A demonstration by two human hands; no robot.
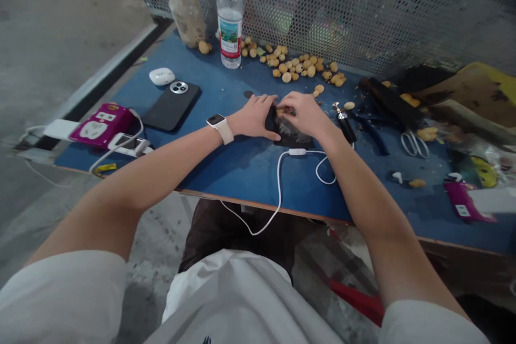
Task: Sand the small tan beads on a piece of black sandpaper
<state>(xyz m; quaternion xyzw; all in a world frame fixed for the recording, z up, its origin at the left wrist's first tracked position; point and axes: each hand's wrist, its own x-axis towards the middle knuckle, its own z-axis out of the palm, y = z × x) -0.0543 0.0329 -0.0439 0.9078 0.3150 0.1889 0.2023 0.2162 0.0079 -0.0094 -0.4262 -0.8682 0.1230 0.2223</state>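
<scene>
My left hand [253, 117] and my right hand [303, 114] meet at the middle of a blue table [245, 169]. Both press around a small black object [271, 121], which they partly hide. The fingertips of my right hand pinch a small tan piece [281, 111] at its top edge. Under my hands lies a dark pad [292, 141] with grey scraps on it. Small round tan fruits [292, 66] lie scattered just beyond my fingers. A white cable [279, 185] runs below my right wrist.
A plastic water bottle [229, 13] and a jar [187, 17] stand at the back, before a perforated metal screen [363, 5]. A black phone [171, 106], earbud case [162, 76] and magenta power socket [100, 124] lie left; scissors [414, 143] and black pliers [373, 131] lie right.
</scene>
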